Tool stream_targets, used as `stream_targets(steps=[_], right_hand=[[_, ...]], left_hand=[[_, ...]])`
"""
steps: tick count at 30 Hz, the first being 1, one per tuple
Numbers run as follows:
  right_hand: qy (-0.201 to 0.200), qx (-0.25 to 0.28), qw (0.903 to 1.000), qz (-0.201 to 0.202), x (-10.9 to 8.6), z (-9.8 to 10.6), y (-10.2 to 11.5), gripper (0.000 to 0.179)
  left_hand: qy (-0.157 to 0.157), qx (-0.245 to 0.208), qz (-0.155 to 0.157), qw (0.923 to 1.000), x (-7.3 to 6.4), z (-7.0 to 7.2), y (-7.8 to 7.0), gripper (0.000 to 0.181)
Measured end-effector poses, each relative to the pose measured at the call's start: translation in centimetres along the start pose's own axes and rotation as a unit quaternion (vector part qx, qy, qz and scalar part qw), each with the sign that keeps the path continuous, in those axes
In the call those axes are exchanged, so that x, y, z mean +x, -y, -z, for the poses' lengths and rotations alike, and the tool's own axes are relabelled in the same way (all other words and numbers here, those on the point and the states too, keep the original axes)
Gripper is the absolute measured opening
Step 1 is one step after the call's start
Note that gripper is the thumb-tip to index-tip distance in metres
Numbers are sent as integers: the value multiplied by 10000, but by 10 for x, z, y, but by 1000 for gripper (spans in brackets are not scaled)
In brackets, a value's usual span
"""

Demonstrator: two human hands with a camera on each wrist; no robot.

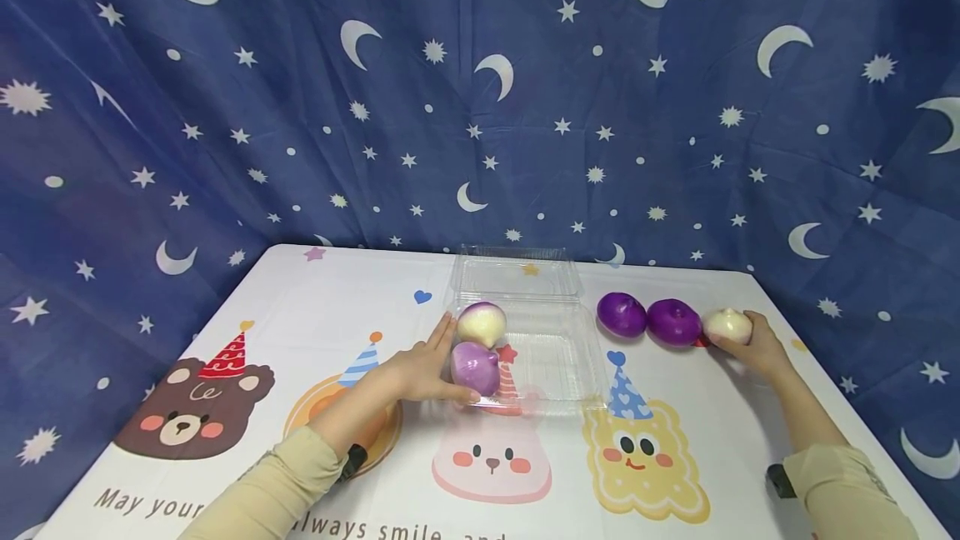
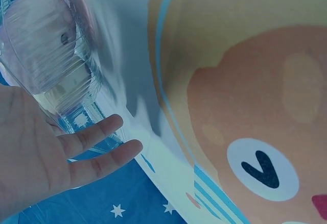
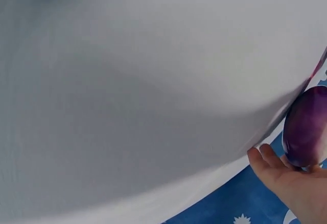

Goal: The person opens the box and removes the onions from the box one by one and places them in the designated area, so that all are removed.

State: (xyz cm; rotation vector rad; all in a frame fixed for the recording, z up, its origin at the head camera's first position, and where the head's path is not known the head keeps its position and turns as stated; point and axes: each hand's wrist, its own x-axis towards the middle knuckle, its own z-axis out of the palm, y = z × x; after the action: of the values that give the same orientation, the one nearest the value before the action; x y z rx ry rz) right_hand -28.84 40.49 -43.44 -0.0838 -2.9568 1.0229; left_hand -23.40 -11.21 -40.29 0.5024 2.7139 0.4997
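Head view: starry curtain [image 1: 525,15] stands behind printed tablecloth [image 1: 300,298]; left hand [image 1: 422,369], fingers straight, touches clear container [image 1: 555,357]; right hand [image 1: 761,350] grips pale onion [image 1: 727,326].

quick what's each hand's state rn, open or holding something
Left hand: open, at the left side of the clear container.
Right hand: closed, holding the rightmost onion.
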Motion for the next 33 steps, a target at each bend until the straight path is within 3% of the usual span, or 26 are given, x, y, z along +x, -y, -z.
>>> stream_targets(steps=[7, 14, 21, 33], right_hand=[[483, 65, 9988, 56, -2, 4, -1, 86], [630, -30, 9980, 103, 0, 5, 1, 89], [447, -547, 9974, 141, 1, 8, 4, 88], [305, -607, 9975, 207, 9, 6, 4, 86]], left_hand=[[24, -11, 7, 10000, -2, 1, -1, 121], [-18, 7, -13, 10000, -2, 1, -1, 121], [-31, 7, -19, 10000, -1, 2, -1, 121], [-18, 11, 2, 10000, 0, 0, -1, 121]])
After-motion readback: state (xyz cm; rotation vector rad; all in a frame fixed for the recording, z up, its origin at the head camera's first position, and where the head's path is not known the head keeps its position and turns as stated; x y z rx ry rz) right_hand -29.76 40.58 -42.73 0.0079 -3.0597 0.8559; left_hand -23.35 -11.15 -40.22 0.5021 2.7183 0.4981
